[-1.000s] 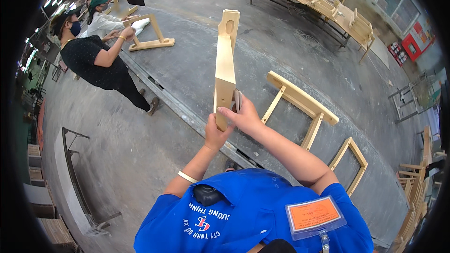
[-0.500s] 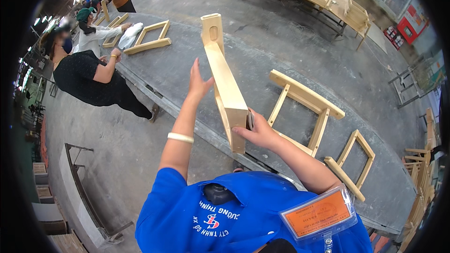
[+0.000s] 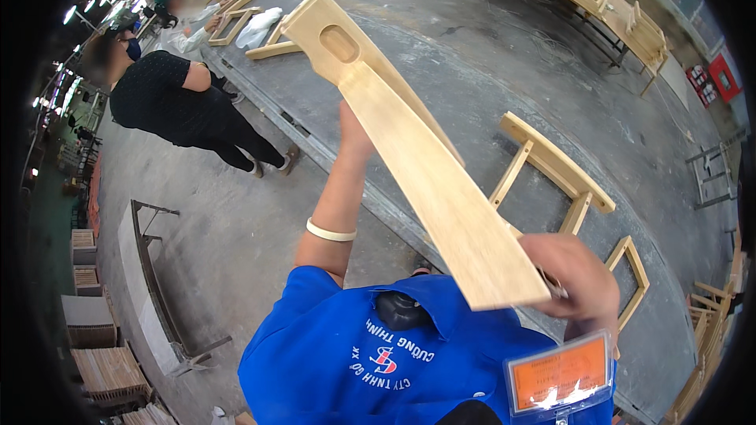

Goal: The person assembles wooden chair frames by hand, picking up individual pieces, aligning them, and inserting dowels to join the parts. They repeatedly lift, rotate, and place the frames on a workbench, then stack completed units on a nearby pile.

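A pale wooden frame [image 3: 449, 212] is tilted up in front of me, its broad board running from far left to near right. The far end piece has an oval recess. My right hand [image 3: 581, 271] is closed at the near end, smeared by motion. A small dark grey item [image 3: 554, 286], its kind unclear, shows between that hand and the wood. My left hand [image 3: 354, 127] reaches behind the board near the far end; the wood hides its fingers. Beyond my right hand, a larger wooden frame [image 3: 555, 161] and a smaller one [image 3: 632, 275] lie on the grey table [image 3: 441, 83].
Two people [image 3: 177, 98] stand at the table's left edge, with more frames [image 3: 236, 27] and a white bag [image 3: 258, 27] near them. A third person in orange is partly visible behind. Another table with wooden parts [image 3: 583, 0] stands far right. A metal stand [image 3: 146, 283] is on the floor at left.
The wooden frame has come up closer to me and turned, its near end swinging right with my right hand. My left hand, open beside it before, is now behind the board.
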The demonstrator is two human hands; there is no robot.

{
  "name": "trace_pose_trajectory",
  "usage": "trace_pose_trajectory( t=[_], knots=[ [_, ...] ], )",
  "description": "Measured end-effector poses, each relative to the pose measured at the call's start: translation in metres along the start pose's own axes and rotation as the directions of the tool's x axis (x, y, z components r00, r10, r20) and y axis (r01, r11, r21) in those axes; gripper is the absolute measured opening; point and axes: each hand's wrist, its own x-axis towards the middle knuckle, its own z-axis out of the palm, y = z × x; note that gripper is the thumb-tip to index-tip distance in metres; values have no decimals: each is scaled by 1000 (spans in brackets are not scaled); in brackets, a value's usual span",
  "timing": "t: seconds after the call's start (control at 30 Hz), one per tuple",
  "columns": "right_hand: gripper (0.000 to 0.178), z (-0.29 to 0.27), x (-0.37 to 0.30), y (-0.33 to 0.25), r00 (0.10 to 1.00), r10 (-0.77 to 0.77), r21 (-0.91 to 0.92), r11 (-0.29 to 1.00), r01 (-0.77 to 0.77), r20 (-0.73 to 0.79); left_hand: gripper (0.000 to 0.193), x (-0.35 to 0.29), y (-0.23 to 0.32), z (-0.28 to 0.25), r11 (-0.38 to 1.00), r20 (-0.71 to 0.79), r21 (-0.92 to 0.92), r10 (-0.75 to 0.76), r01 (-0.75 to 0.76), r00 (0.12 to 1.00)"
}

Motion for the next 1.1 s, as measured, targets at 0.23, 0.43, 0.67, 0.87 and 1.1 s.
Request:
trace_pose_trajectory(
  t=[0.23, 0.43, 0.67, 0.87, 1.1],
  knots=[
    [41, -9, -13, -55, 1000, 13, -155, 988, -15, -14, 40, -36, 65, 23, 952, 94, -252, 204, -175, 974],
    [40, -10, -28, -53, 992, -89, -255, 961, 107, 85, 50, -45, 73, 37, 923, 83, -339, 223, -183, 971],
    [44, -9, -46, -55, 991, -114, -240, 962, 128, 73, 68, -51, 77, 43, 882, 86, -426, 263, -203, 961],
    [44, -4, -52, -63, 990, -135, -260, 956, 137, 26, 65, -52, 79, 50, 914, 52, -326, 271, -240, 961],
    [44, -3, -57, -62, 984, -176, -239, 954, 180, 38, 55, -56, 83, 50, 925, 99, -280, 295, -258, 950]
  ],
)
